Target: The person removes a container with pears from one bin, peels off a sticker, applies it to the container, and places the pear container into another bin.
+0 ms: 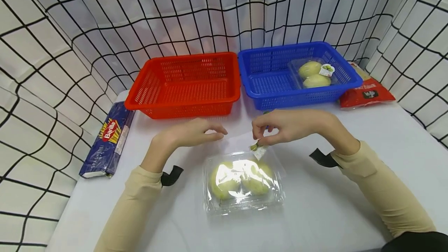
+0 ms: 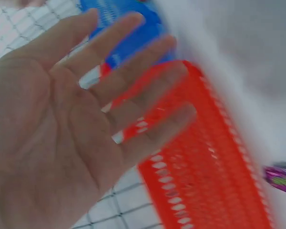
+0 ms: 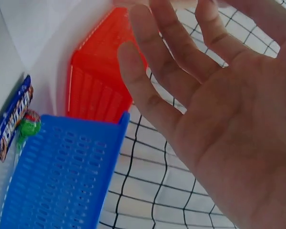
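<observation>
A clear plastic clamshell box [image 1: 241,201] stands closed on the white table, two pale yellow-green fruits [image 1: 224,182] inside it. Above its far right corner, the thumb and fingers of my right hand [image 1: 292,125] pinch a small white label [image 1: 259,152] with a green picture. My left hand [image 1: 192,134] hovers beyond the box's far left side, holding nothing. Its palm and spread fingers show blurred in the left wrist view. The right wrist view shows the palm of the right hand [image 3: 238,105], but its thumb tip and the label are out of sight.
A red basket [image 1: 182,108] stands behind the hands. Beside it, a blue basket [image 1: 301,96] holds a similar labelled fruit box [image 1: 316,75]. A Barilla spaghetti box [image 1: 108,139] lies left, a red bag [image 1: 369,90] right. A wrapped bar [image 3: 12,117] and lollipop [image 3: 30,125] lie by the blue basket.
</observation>
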### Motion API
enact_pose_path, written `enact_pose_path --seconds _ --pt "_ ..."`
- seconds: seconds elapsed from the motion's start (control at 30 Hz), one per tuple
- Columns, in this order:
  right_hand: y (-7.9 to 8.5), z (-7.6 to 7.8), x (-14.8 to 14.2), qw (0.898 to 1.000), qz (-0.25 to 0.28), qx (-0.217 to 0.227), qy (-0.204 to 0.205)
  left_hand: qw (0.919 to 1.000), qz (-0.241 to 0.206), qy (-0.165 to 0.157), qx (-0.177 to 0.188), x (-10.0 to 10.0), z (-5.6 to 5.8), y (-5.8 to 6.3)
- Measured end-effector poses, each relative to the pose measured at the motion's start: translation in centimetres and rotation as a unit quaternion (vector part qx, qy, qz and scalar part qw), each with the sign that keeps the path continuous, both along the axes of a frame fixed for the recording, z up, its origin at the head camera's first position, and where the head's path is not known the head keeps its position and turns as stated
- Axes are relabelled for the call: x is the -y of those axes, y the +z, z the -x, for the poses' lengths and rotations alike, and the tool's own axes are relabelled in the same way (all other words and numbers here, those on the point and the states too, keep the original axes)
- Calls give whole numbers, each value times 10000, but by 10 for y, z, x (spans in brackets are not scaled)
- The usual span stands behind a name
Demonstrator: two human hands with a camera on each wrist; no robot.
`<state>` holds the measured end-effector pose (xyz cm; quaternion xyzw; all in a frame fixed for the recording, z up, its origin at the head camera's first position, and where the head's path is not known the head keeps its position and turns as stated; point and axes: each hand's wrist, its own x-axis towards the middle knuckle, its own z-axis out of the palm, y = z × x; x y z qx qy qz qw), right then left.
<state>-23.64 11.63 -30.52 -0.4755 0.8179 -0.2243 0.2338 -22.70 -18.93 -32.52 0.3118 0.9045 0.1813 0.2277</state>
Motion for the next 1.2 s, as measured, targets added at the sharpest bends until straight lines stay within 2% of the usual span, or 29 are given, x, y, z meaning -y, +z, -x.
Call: enact_pose_path --seconds 0.13,0.27,0.47,0.63,0.77,0.9,1.2 --pt "-1 -4 1 9996 -85 122 229 9987 -446 -222 -137 -16 -12 15" --pt "-5 -3 2 9994 -119 163 270 9966 -607 -473 -289 -30 -25 19" --pt "-11 -5 8 9991 -374 -27 185 9945 -543 -568 -689 -43 -35 13" --pt "-11 -9 11 9974 -686 -196 -86 9931 -279 -606 -960 -53 -37 7" --pt "-9 -10 9 9944 -993 -62 -349 9912 -29 -547 -1206 -56 -37 3" --pt "-8 -10 6 9904 -1281 114 -499 9927 145 -351 -1146 -56 -37 -1" --pt "-8 -13 6 9796 -1772 628 -713 9970 402 114 -649 -54 -35 -4"
